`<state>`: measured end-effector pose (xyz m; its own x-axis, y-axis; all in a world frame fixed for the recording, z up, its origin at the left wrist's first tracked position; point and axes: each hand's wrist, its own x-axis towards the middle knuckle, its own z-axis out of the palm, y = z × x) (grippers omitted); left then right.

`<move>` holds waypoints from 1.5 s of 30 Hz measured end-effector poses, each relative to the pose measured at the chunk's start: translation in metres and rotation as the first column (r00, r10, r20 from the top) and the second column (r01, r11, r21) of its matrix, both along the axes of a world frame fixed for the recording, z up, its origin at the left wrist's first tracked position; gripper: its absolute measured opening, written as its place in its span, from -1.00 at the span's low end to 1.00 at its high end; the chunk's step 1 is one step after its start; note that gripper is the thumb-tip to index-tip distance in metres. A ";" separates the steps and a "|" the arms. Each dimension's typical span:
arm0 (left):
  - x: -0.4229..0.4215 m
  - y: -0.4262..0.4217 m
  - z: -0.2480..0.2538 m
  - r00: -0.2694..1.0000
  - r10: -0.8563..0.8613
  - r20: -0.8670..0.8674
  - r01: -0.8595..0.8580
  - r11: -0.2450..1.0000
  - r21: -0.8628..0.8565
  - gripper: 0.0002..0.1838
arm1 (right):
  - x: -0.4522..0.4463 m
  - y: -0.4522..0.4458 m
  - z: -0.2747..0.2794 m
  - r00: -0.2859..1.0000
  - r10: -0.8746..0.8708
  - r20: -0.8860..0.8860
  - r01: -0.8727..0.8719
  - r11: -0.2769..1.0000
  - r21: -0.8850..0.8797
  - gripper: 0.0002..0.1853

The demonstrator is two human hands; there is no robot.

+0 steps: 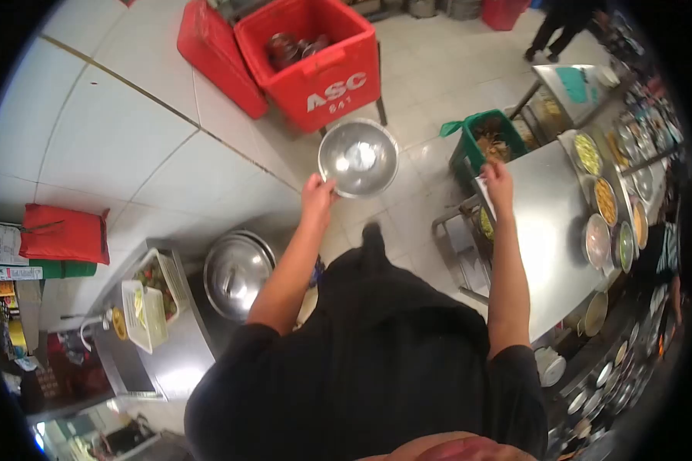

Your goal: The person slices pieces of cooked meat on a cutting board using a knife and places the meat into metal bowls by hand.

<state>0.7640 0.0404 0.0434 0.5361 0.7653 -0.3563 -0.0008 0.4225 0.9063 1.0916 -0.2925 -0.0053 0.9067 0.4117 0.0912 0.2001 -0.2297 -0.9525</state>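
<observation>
My left hand grips the near left rim of a round, shiny metal bowl, which is held out over the floor in front of me. The inside of the bowl shows no food. My right hand is stretched forward over the near left corner of the metal table, its fingers curled together. A thin pale edge shows beside its fingers, but whether it is held cannot be made out. Just beyond that hand stands a green bin with brown scraps in it.
A red insulated box with its lid open stands ahead. Several bowls of food, including a bowl of orange pieces, line the table's right side. At left are a big metal basin and a white basket. A person stands at the back.
</observation>
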 end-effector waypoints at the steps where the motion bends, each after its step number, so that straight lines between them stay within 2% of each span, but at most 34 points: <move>1: 0.014 0.008 -0.002 1.000 0.006 0.013 -0.006 1.000 -0.009 -0.80 | 0.034 0.013 -0.023 0.995 0.018 -0.102 -0.006 0.994 0.113 -0.62; 2: 0.030 0.017 -0.004 1.000 0.007 0.030 -0.007 1.000 -0.014 -0.80 | 0.050 0.024 -0.018 0.990 -0.024 -0.138 0.029 0.999 0.032 -0.60; 3: 0.045 0.025 -0.012 0.999 0.000 0.052 0.001 1.000 -0.016 -0.80 | 0.066 0.029 -0.038 0.989 -0.049 -0.142 0.050 0.999 -0.001 -0.60; 5: 0.082 0.049 -0.021 0.999 -0.032 0.038 0.032 0.999 -0.010 -0.79 | 0.098 0.031 -0.074 0.997 -0.052 -0.058 0.045 0.993 -0.106 -0.61; 7: 0.123 0.076 -0.033 0.998 -0.059 0.028 0.060 0.998 -0.009 -0.80 | 0.105 0.028 -0.080 0.995 -0.020 0.093 0.057 0.911 -0.408 -0.61; 8: 0.147 0.089 -0.039 0.997 -0.068 0.025 0.069 0.998 -0.014 -0.82 | 0.109 0.027 -0.090 0.992 -0.074 0.100 0.104 0.936 -0.336 -0.64; 9: 0.169 0.100 -0.046 0.997 -0.080 0.018 0.080 0.997 -0.020 -0.84 | 0.107 0.029 -0.082 0.993 -0.121 -0.003 0.113 0.928 -0.356 -0.66; 11: 0.213 0.123 -0.056 0.988 -0.155 -0.029 0.155 0.988 0.005 -0.85 | 0.105 0.033 -0.079 0.984 -0.180 0.009 0.173 0.932 -0.319 -0.67; 13: 0.267 0.156 -0.045 0.979 -0.196 -0.055 0.199 0.979 0.053 -0.84 | 0.119 0.038 -0.083 0.972 -0.193 0.136 0.233 0.877 -0.420 -0.67; 15: 0.321 0.165 -0.036 0.966 -0.244 -0.085 0.250 0.966 0.071 -0.82 | 0.137 0.050 -0.096 0.941 -0.297 -0.159 0.229 0.910 -0.346 -0.67; 16: 0.343 0.173 -0.040 0.941 -0.301 -0.153 0.326 0.929 0.175 -0.89 | 0.144 0.050 -0.094 0.885 -0.361 -0.294 0.270 0.913 -0.307 -0.67; 18: 0.395 0.180 -0.026 0.888 -0.406 -0.214 0.442 0.883 0.156 -0.89 | 0.159 0.078 -0.064 0.871 -0.318 -0.375 0.283 0.948 -0.148 -0.66; 20: 0.446 0.179 -0.023 0.886 -0.455 -0.093 0.463 0.881 0.101 -0.85 | 0.185 0.119 -0.020 0.813 -0.265 -0.519 0.294 0.955 -0.028 -0.62; 25: 0.575 0.165 -0.042 0.791 -0.607 -0.078 0.609 0.793 0.018 -0.78 | 0.304 0.195 0.003 0.774 0.014 -0.633 0.197 0.945 0.261 -0.33; 27: 0.629 0.162 -0.066 0.718 -0.691 -0.087 0.694 0.719 0.013 -0.81 | 0.361 0.216 0.019 0.802 0.021 -0.596 0.063 0.991 0.119 -0.25; 28: 0.658 0.158 -0.070 0.679 -0.728 -0.096 0.732 0.682 0.011 -0.83 | 0.390 0.225 -0.017 0.947 -0.040 -0.320 0.096 0.982 0.163 -0.36; 30: 0.719 0.144 -0.057 0.642 -0.766 -0.044 0.766 0.643 -0.011 -0.87 | 0.454 0.218 -0.061 0.880 -0.167 -0.444 0.253 0.957 0.143 -0.47; 31: 0.751 0.137 -0.047 0.628 -0.778 -0.010 0.778 0.628 -0.017 -0.89 | 0.488 0.212 -0.051 0.840 -0.220 -0.495 0.320 0.939 0.127 -0.51; 32: 0.783 0.135 -0.036 0.595 -0.803 0.008 0.803 0.595 -0.019 -0.94 | 0.519 0.204 -0.040 0.763 -0.321 -0.561 0.459 0.880 0.121 -0.61; 33: 0.815 0.136 -0.029 0.601 -0.799 0.009 0.799 0.601 0.032 -0.92 | 0.553 0.186 -0.036 0.708 -0.344 -0.616 0.559 0.806 0.192 -0.64; 34: 0.841 0.140 -0.023 0.606 -0.795 0.000 0.793 0.605 0.075 -0.89 | 0.592 0.163 -0.042 0.716 -0.455 -0.530 0.611 0.776 0.159 -0.67; 35: 0.863 0.144 -0.018 0.614 -0.789 -0.007 0.785 0.609 0.111 -0.87 | 0.628 0.140 -0.020 0.630 -0.500 -0.594 0.719 0.664 0.203 -0.66; 36: 0.883 0.154 -0.019 0.621 -0.784 -0.013 0.779 0.614 0.126 -0.80 | 0.667 0.107 -0.016 0.579 -0.587 -0.566 0.792 0.570 0.219 -0.65; 37: 0.898 0.166 -0.021 0.641 -0.767 -0.034 0.765 0.634 0.115 -0.80 | 0.704 0.074 -0.003 0.519 -0.586 -0.622 0.840 0.485 0.244 -0.64; 38: 0.909 0.179 -0.024 0.658 -0.751 -0.054 0.752 0.650 0.109 -0.79 | 0.730 0.060 0.037 0.449 -0.697 -0.559 0.894 0.344 0.288 -0.65; 41: 0.932 0.227 -0.061 0.711 -0.691 -0.135 0.701 0.712 0.045 -0.77 | 0.857 -0.082 -0.022 0.432 -0.653 -0.623 0.892 0.207 0.401 -0.65; 43: 0.940 0.258 -0.085 0.713 -0.665 -0.222 0.683 0.730 0.010 -0.76 | 0.921 -0.147 -0.012 0.354 -0.652 -0.671 0.932 0.187 0.309 -0.49; 45: 0.942 0.291 -0.107 0.695 -0.662 -0.280 0.681 0.731 -0.039 -0.75 | 0.930 -0.119 0.059 0.282 -0.690 -0.666 0.948 0.094 0.303 -0.27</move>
